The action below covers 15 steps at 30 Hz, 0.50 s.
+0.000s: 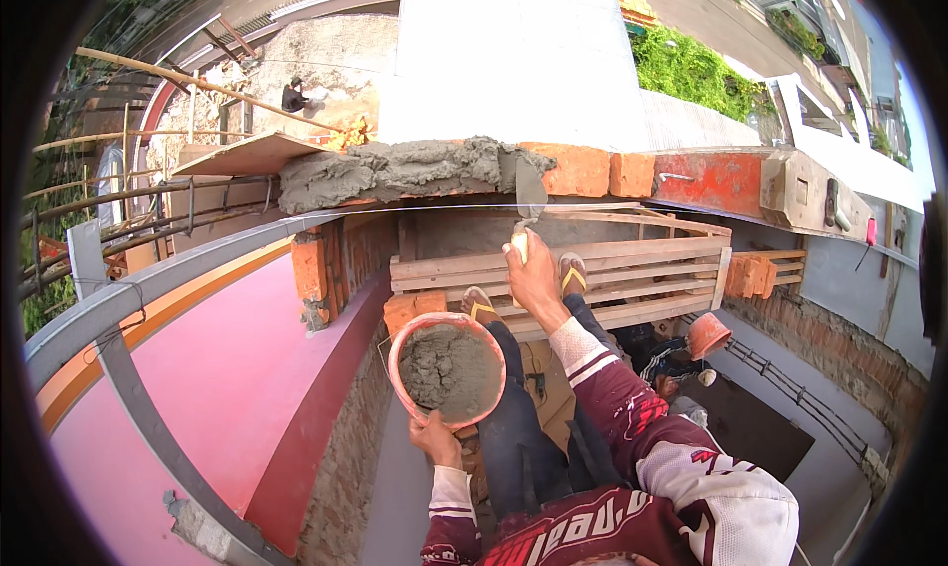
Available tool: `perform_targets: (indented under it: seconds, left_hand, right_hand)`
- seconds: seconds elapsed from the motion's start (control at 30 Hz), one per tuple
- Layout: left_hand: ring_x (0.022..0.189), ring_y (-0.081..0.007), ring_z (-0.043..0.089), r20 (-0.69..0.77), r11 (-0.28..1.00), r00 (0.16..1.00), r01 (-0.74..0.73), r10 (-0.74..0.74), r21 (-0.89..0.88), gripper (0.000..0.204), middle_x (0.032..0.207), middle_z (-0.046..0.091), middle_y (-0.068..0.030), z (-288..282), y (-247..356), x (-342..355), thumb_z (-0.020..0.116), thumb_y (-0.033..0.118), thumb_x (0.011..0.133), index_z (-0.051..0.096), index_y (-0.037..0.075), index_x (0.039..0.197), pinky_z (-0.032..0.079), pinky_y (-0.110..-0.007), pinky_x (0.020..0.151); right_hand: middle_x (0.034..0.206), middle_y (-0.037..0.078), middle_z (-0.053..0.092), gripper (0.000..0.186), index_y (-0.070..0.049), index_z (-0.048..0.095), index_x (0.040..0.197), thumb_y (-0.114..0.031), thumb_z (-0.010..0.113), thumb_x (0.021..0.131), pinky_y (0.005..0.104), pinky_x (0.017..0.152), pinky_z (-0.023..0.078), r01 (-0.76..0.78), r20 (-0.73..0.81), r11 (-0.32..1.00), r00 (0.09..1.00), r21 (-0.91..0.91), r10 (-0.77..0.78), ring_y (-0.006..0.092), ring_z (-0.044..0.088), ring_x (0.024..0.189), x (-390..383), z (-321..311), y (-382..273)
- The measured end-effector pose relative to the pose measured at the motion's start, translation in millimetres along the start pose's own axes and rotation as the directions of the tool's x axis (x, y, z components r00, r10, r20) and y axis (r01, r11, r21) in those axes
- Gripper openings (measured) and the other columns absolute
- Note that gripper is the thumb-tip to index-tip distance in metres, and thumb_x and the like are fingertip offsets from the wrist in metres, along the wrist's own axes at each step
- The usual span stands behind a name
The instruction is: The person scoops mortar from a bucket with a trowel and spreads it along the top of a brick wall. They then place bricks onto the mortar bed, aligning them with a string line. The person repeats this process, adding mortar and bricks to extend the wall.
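Note:
My left hand [435,439] grips the near rim of a round reddish bucket [399,376], which holds grey wet mortar [449,368]. In my right hand [534,278], closed round its pale handle, is a trowel [530,188]. The trowel's blade rests against the right end of a thick, lumpy mortar bed [395,176] along the top of the wall. Just right of the blade, orange bricks [578,171] continue the wall top. A thin taut string [434,207] runs along the near side of the mortar and passes at the blade.
My sandalled feet stand on a slatted wooden platform [632,278] high above the ground. Below right, another person works beside a second reddish bucket [708,336]. A grey metal beam [207,268] crosses at left. Bamboo poles [212,85] and a distant person [293,96] show beyond.

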<state>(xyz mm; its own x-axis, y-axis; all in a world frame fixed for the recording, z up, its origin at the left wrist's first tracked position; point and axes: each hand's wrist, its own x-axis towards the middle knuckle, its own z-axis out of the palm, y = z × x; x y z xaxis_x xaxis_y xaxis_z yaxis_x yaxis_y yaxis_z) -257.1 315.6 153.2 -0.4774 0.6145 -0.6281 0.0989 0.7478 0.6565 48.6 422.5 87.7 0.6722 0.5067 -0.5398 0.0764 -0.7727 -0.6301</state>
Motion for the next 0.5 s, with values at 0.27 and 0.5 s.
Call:
perform_targets:
  seconds: [0.27,0.5]
  left_hand:
    - [0.069,-0.0088,0.049,-0.001,0.998,0.999,0.055,-0.055,0.011,0.021,0.079,0.051,0.0020,-17.4,16.7,13.0,0.055,-0.012,0.077,0.046,0.007,0.077,0.043,-0.026,0.065]
    - [0.066,-0.0075,0.047,0.054,0.999,0.999,0.001,-0.004,0.054,0.021,0.076,0.049,0.0043,-21.3,18.6,16.6,0.055,-0.012,0.078,0.047,0.008,0.077,0.039,-0.025,0.059]
  right_hand:
    - [0.107,0.028,0.065,0.048,0.007,0.051,0.135,-0.024,0.057,0.099,0.0485,0.087,0.050,0.145,-0.009,0.989,0.989,0.035,-0.145,0.0424,0.064,0.098,-36.5,-13.5,-24.0]
    - [0.112,0.033,0.066,0.044,0.003,0.055,0.132,-0.026,0.054,0.099,0.0524,0.091,0.050,0.220,0.003,0.974,0.975,-0.056,-0.221,0.0506,0.062,0.107,-37.3,8.8,-51.2]
